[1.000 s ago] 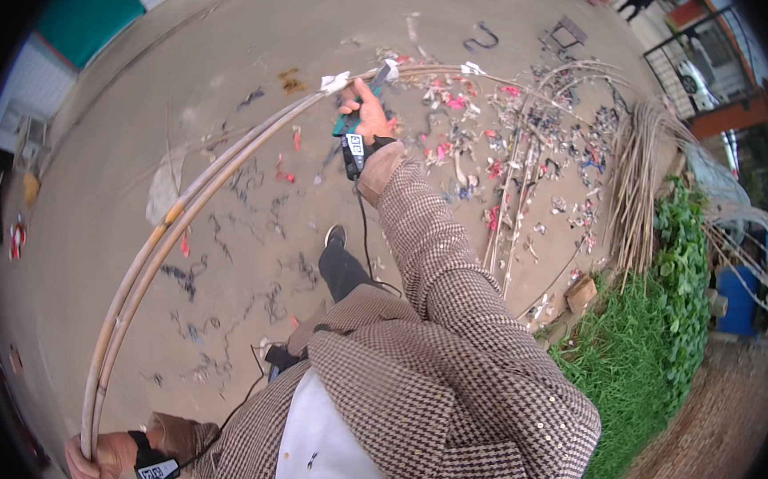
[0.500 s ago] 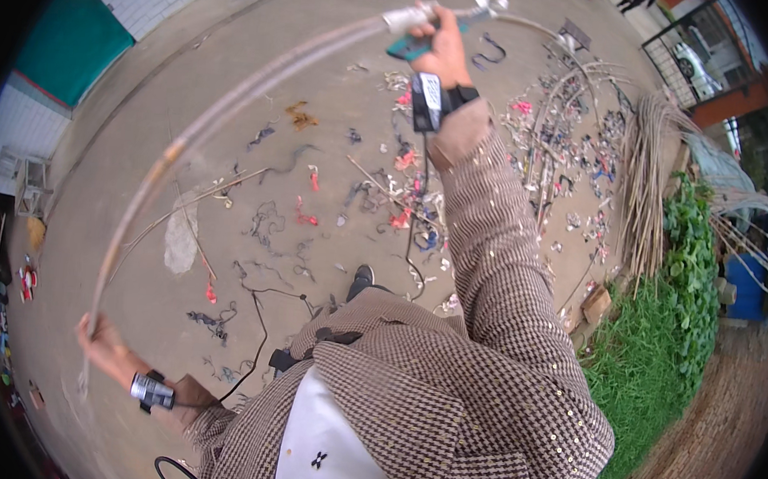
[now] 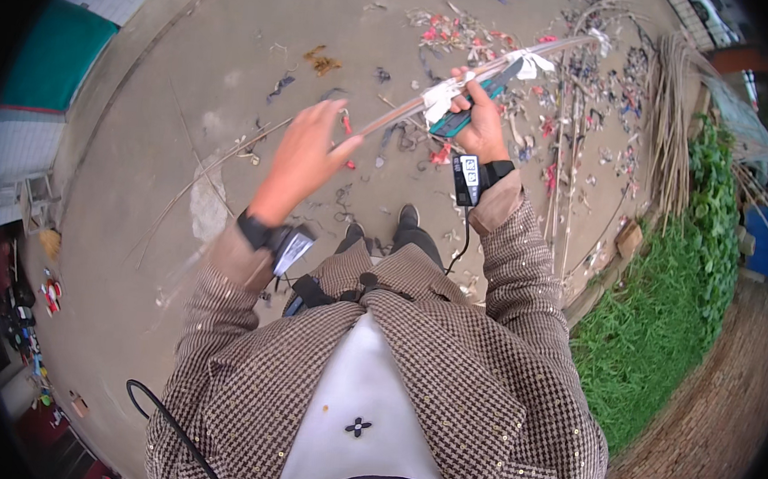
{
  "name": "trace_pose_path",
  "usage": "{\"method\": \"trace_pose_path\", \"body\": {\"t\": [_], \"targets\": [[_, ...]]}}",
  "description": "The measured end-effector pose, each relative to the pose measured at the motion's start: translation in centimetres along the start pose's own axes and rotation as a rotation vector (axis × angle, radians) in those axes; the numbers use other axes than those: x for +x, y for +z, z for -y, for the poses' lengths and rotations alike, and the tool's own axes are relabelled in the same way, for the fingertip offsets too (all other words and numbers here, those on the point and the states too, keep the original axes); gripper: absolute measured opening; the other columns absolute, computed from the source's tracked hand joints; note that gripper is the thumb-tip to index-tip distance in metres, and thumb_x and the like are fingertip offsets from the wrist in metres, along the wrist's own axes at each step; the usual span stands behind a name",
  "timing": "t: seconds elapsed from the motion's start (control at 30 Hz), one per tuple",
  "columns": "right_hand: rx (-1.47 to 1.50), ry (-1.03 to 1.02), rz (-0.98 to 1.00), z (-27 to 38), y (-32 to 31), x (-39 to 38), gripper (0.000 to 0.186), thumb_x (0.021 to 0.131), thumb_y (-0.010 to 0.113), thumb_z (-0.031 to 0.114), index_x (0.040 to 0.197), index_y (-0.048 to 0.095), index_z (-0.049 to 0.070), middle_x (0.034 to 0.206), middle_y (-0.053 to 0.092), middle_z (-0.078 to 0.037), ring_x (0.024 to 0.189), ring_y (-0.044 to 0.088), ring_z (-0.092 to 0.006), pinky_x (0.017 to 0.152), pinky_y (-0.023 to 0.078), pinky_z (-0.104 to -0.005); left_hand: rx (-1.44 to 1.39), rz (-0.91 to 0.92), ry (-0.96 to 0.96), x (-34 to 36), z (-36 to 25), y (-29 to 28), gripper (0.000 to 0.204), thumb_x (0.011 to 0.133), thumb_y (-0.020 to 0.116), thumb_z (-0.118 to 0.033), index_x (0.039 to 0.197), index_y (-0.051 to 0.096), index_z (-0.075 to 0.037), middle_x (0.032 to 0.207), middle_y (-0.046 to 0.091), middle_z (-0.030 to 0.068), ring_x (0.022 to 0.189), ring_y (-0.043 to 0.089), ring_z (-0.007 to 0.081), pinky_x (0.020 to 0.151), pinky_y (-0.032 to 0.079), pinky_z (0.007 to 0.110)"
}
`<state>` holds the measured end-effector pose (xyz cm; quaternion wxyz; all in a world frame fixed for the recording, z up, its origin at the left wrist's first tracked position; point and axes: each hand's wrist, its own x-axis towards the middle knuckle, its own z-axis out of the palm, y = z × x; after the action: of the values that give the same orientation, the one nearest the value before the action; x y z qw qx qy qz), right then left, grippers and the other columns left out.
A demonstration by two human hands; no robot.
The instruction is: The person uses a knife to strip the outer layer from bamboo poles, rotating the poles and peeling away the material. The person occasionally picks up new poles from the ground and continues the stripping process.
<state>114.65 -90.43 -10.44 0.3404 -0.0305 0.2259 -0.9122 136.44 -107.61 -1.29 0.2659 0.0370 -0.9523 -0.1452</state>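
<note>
My right hand (image 3: 481,126) is closed around a long thin pole (image 3: 393,115) and a hand tool with a teal handle and dark upper part (image 3: 450,122), whose exact kind I cannot make out. White cloth strips (image 3: 441,99) are tied round the pole beside my fingers, and another white strip (image 3: 531,66) hangs further along it. At the pole's near end, my left hand (image 3: 305,163) is slightly blurred, its fingers stretched out and its thumb apart. The pole reaches the gap between thumb and fingers; no firm grip shows there.
Scraps of red, white and dark cloth (image 3: 548,126) litter the concrete ground. A bundle of poles (image 3: 670,126) lies at the right, by grass (image 3: 634,355) and leafy plants. Loose sticks (image 3: 215,170) lie at the left. A black cable (image 3: 167,411) hangs beside my left arm.
My left hand has moved up and right from the far lower left, nearer my right hand. The right hand has come down and slightly right with the pole and tool; my view has shifted.
</note>
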Motion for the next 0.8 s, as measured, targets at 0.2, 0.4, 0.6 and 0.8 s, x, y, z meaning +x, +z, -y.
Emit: {"method": "trace_pose_path", "body": {"t": [0.2,0.4,0.6,0.8], "targets": [[-0.409,0.091,-0.327,-3.1,1.7,-3.3,0.015,0.090,0.053,0.010,0.102,0.054,0.002,0.080,0.057,-0.006,0.053,0.042,-0.0088,0.047,0.037,-0.0252,-0.361,0.635,-0.277,3.1,2.9,4.1,0.036,0.090,0.045,-0.033,0.093,0.057,0.001,0.078,0.060,0.0183,0.076,0.060,0.0339,0.069,0.045,0.042],[-0.601,0.053,-0.319,-1.5,3.4,-2.3,0.022,0.091,0.055,0.022,0.092,0.054,0.001,0.060,0.047,-0.001,0.048,0.043,-0.0101,0.046,0.039,-0.0260,-0.694,0.839,-0.298,2.0,5.7,6.2,0.024,0.092,0.048,-0.025,0.094,0.053,-0.002,0.074,0.058,0.0107,0.066,0.058,0.0211,0.063,0.045,0.034],[-2.183,-0.312,-0.180,1.7,7.7,-7.1,0.043,0.089,0.055,0.043,0.084,0.059,0.000,0.065,0.060,-0.018,0.056,0.058,-0.0316,0.049,0.042,-0.0395,-0.449,0.451,-0.198,2.5,6.5,5.6,0.023,0.089,0.054,-0.023,0.098,0.055,-0.002,0.075,0.054,0.0122,0.070,0.054,0.0327,0.067,0.044,0.038],[-2.597,-0.472,0.266,2.5,11.5,-7.9,0.052,0.086,0.052,0.053,0.074,0.053,0.002,0.060,0.058,-0.015,0.060,0.061,-0.0334,0.052,0.048,-0.0412,-0.412,0.239,-0.150,2.6,5.7,4.8,0.026,0.086,0.057,-0.025,0.102,0.060,-0.004,0.093,0.054,0.0135,0.082,0.056,0.0337,0.069,0.045,0.041]]}}
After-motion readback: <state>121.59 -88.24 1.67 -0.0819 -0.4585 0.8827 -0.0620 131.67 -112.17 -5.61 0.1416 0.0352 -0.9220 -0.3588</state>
